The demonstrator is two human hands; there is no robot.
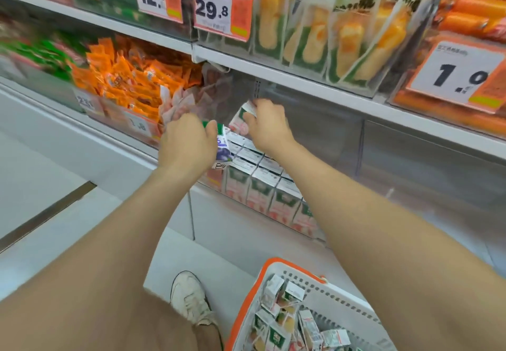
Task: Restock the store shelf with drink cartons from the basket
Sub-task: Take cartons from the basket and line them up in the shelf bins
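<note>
Two cartons (223,145) held, left hand (189,142), right hand (267,126), shelf (397,164) room rightward

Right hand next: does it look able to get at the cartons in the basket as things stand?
Probably not yet: the right hand grips a carton, raised well above the basket. The basket is open on top, so once the hand is freed the way down looks clear.

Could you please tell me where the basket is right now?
The basket sits on the floor at lower right of the head view, just right of the white shoe.
</note>
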